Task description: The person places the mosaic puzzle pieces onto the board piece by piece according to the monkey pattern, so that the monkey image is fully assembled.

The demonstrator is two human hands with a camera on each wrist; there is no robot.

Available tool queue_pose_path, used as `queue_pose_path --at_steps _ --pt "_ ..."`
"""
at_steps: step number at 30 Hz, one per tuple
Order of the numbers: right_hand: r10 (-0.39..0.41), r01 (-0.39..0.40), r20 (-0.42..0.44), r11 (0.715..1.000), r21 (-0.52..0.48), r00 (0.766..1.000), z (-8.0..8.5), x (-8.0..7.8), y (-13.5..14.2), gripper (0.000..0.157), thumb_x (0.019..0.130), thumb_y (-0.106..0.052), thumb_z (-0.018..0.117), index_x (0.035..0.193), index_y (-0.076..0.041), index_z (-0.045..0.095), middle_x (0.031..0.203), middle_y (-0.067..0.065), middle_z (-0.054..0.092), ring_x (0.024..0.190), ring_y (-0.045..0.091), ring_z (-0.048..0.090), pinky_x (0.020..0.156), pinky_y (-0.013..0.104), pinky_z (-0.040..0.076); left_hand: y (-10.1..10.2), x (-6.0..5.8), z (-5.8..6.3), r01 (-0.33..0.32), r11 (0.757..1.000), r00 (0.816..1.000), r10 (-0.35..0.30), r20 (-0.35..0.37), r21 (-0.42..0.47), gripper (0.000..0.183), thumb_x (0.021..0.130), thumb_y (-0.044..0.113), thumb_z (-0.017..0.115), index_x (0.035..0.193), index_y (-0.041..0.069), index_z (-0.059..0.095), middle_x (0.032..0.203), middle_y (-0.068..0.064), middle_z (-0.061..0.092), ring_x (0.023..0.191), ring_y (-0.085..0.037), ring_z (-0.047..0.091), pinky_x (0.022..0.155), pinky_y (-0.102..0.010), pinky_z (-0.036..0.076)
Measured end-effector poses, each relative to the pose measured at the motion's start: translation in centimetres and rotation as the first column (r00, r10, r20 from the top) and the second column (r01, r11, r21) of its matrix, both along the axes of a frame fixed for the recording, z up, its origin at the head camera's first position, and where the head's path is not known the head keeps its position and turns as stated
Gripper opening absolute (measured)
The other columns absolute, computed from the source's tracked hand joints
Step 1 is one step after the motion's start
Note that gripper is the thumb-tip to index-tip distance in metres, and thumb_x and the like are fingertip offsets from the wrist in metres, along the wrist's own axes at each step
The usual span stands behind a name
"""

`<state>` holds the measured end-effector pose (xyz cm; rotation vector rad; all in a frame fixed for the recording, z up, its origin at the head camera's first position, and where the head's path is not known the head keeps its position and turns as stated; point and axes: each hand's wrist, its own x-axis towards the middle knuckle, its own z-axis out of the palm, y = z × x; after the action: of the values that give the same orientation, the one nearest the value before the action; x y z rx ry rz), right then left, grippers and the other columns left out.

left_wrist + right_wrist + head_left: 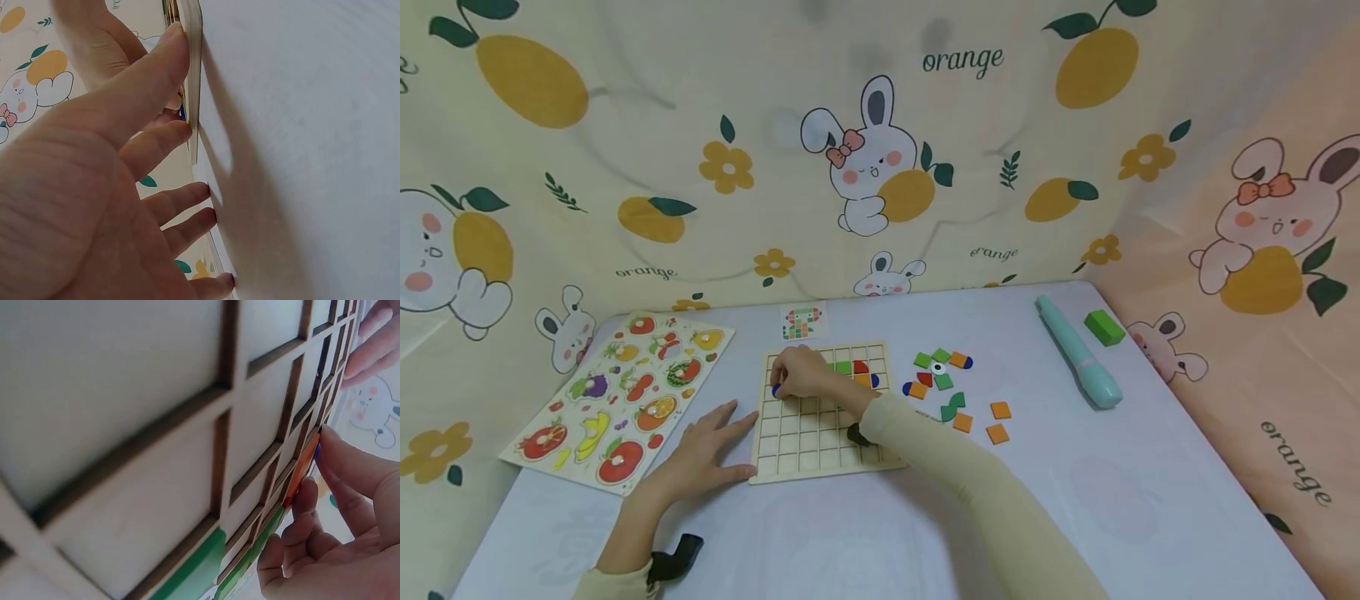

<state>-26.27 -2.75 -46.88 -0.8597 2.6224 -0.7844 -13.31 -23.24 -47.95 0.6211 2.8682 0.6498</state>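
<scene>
A wooden grid board (805, 462) lies on the table, with green, red, orange and blue tiles in some of its upper cells. At its left edge, my right hand (802, 372) pinches a small blue rounded tile (777, 390) between thumb and fingers. An orange tile (303, 465) sits right beside that blue tile in the right wrist view. My left hand (703, 454) is spread on the table, its thumb and index fingertip touching the board's left side. The right hand's fingers partly hide the cells beneath them.
Loose coloured tiles (962, 422) are scattered right of the board. A fruit puzzle board (655, 358) lies at left, and a small pattern card (803, 322) behind the grid. At right are a turquoise tapered object (1078, 354) and a green block (1105, 327).
</scene>
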Motion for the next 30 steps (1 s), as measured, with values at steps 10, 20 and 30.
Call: queue_pose_path --at_steps 10,20,30 --pt "-0.008 0.009 0.031 0.999 -0.036 0.999 -0.2 -0.1 0.4 0.013 0.083 -0.02 0.084 0.093 -0.014 0.077 0.081 -0.008 0.066 0.074 0.006 0.058 0.063 0.02 0.044 0.1 0.1 0.1 -0.009 1.0 1.0 0.009 0.014 -0.016 0.08 0.08 0.05 0.079 0.145 0.011 0.053 0.151 -0.032 0.036 0.137 -0.057 0.031 0.098 -0.082 0.023" --pt "0.053 -0.017 0.116 0.957 -0.291 0.992 1.5 0.1 7.5 0.02 0.089 -0.012 0.076 0.106 -0.001 0.072 0.092 0.003 0.064 0.085 0.021 0.055 0.069 0.025 0.046 0.4 0.0 0.0 -0.022 0.999 0.999 0.023 0.031 -0.034 0.082 0.081 0.053 0.078 0.147 0.013 0.051 0.153 -0.03 0.034 0.139 -0.056 0.028 0.101 -0.081 0.022" --pt "-0.116 0.14 0.121 0.967 -0.213 0.986 1.8 2.3 21.4 0.017 0.089 -0.011 0.073 0.103 -0.002 0.072 0.096 0.003 0.067 0.087 0.021 0.054 0.074 0.032 0.048 0.3 0.0 0.1 -0.03 0.999 0.999 0.03 0.014 -0.036 0.082 0.079 0.051 0.079 0.146 0.012 0.052 0.152 -0.03 0.035 0.138 -0.056 0.029 0.101 -0.081 0.021"
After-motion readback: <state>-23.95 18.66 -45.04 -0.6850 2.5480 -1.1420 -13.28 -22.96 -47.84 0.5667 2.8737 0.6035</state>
